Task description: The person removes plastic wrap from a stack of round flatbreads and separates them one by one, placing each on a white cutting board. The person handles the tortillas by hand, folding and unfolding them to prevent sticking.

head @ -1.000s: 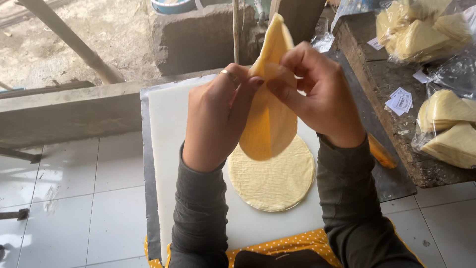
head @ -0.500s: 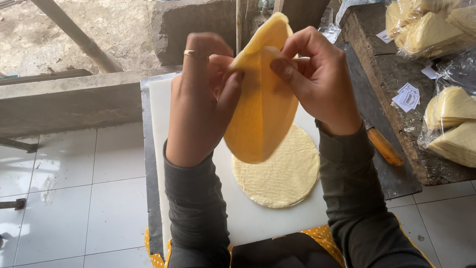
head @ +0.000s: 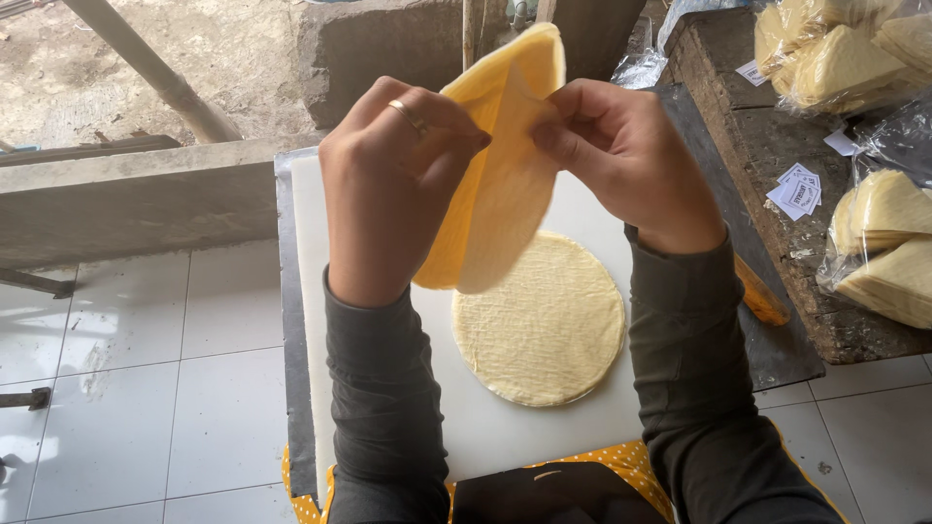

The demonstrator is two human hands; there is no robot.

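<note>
Now both hands, left hand (head: 393, 184) and right hand (head: 621, 155), pinch the thin yellow wrapper sheet (head: 505, 165) by its top edge, above the round stack (head: 540, 320) on the white worktop (head: 311, 291). Looks floppy, light, tear-prone; edge grips suit it.

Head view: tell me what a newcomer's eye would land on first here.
First, the folded yellow sheet held up at centre frame, pinched between the left hand and the right hand. Next, the round pale stack of flat sheets lying right below on the white board. At the right edge, clear bags of folded yellow wedges sit on a rough wooden bench.
</note>
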